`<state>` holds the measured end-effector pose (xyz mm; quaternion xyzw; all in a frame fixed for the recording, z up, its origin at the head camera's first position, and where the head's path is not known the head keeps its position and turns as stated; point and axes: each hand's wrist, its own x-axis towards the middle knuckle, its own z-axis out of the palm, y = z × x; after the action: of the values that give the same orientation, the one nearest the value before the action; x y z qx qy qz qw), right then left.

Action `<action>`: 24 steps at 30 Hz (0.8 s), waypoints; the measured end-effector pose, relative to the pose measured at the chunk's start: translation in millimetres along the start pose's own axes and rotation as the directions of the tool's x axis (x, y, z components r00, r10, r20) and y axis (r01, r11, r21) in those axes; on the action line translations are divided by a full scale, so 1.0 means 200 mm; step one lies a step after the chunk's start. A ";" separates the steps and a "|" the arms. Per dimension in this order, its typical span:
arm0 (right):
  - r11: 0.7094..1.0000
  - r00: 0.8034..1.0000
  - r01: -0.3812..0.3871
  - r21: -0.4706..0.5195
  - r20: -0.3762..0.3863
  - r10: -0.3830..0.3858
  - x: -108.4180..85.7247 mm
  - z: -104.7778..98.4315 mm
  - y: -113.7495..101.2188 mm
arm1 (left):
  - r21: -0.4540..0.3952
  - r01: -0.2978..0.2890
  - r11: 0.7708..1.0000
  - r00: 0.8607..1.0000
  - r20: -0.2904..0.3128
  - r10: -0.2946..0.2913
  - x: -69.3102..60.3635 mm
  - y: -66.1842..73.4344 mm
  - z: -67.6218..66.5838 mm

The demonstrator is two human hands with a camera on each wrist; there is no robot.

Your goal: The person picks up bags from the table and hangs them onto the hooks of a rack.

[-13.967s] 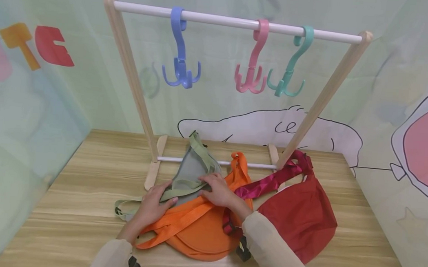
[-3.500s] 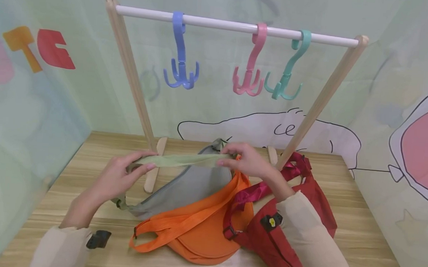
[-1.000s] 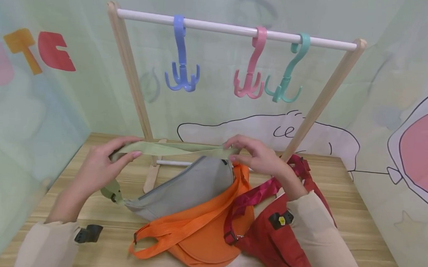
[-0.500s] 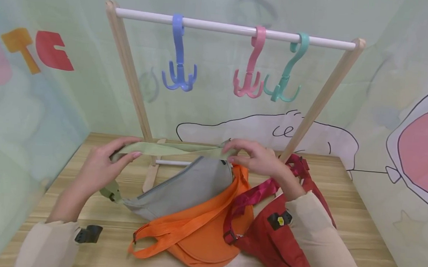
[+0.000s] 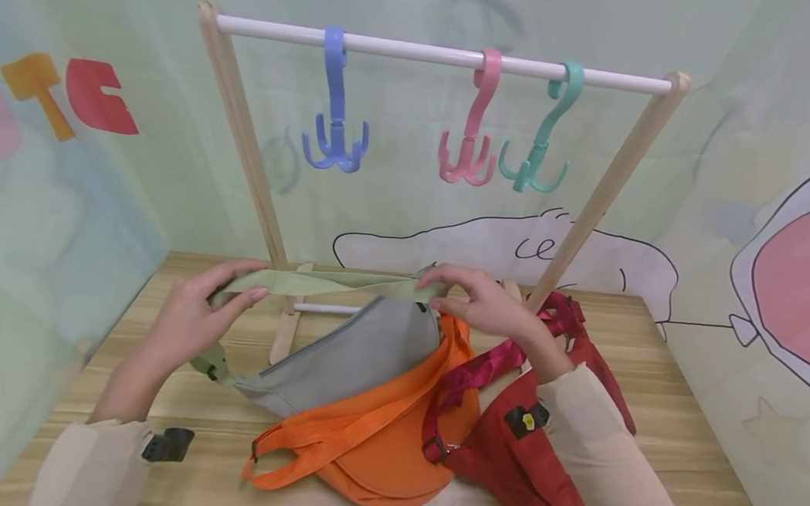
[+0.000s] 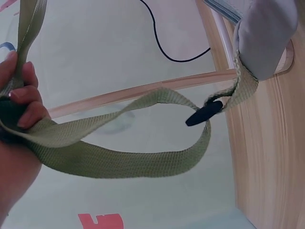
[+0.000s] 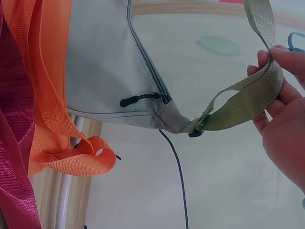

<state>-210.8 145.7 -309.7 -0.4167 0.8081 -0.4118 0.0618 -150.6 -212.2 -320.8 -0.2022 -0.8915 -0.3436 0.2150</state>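
A grey waist bag (image 5: 353, 358) with a zip leans behind an orange bag, its green strap (image 5: 320, 283) raised and stretched between both hands. My left hand (image 5: 196, 310) grips the strap's left end, fingers curled over it. At the other end, my right hand (image 5: 481, 304) pinches the strap between thumb and fingers. In the left wrist view, a black buckle (image 6: 205, 113) joins the strap loop to the bag's corner. A black zip pull (image 7: 136, 99) hangs at the other corner in the right wrist view.
An orange bag (image 5: 392, 469) and a red bag (image 5: 531, 470) lie in front and to the right on the wooden table (image 5: 128, 344). Behind stands a rack whose white bar (image 5: 417, 51) carries blue (image 5: 337, 140), pink (image 5: 468, 148) and green hooks (image 5: 536, 153).
Since the oldest frame, the hands have gone from the bags to lifting and spreading the green strap, raising the grey bag slightly. Over the last second they have stayed nearly still.
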 end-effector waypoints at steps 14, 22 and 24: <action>0.999 0.999 -0.030 -0.010 -0.038 0.030 0.01 0.00 -0.03 | -0.009 -0.050 0.999 0.998 -0.049 0.050 0.01 0.02 -0.01; 1.000 0.998 -0.017 -0.011 -0.058 0.017 0.04 0.00 -0.06 | 0.010 -0.080 0.997 0.993 -0.089 0.081 0.03 0.04 -0.01; 1.000 0.998 -0.013 -0.017 -0.064 0.012 0.05 0.00 -0.06 | 0.012 -0.085 0.996 0.992 -0.096 0.086 0.03 0.04 -0.01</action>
<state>-208.7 134.6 -298.7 -0.3989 0.8157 -0.4175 0.0350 -151.0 -206.5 -312.6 -0.2225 -0.8719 -0.3402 0.2732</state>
